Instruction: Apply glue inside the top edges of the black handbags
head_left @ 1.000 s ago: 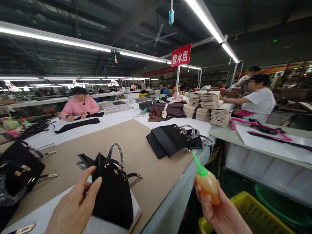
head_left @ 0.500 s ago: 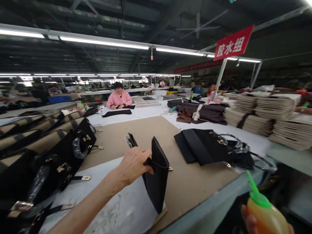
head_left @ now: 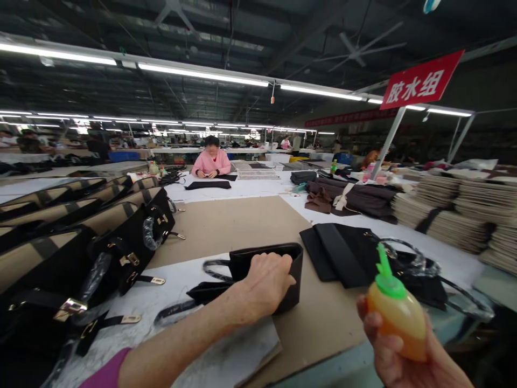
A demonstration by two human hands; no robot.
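Observation:
A black handbag (head_left: 291, 280) stands on the table in front of me, its handle (head_left: 216, 268) out to the left. My left hand (head_left: 267, 281) reaches over it with curled fingers, gripping it at the opening; the fingertips are partly hidden. On the right, my right hand (head_left: 398, 345) is wrapped round a squeeze bottle (head_left: 399, 318) with a green nozzle and amber liquid inside. The nozzle points up, apart from the handbag. Flat black bag panels (head_left: 343, 250) with plastic-wrapped handles lie behind the bottle.
Rows of black handbags (head_left: 121, 237) with tan linings fill the left side, straps sticking out. A brown board (head_left: 242, 218) covers the table's middle. Stacked beige pieces (head_left: 456, 205) stand at the right. Across the table sits a person in pink (head_left: 210, 160).
The handbag has turned from end-on to broadside, and my left hand has moved right over it. My right hand has raised the squeeze bottle and brought it left, further into view.

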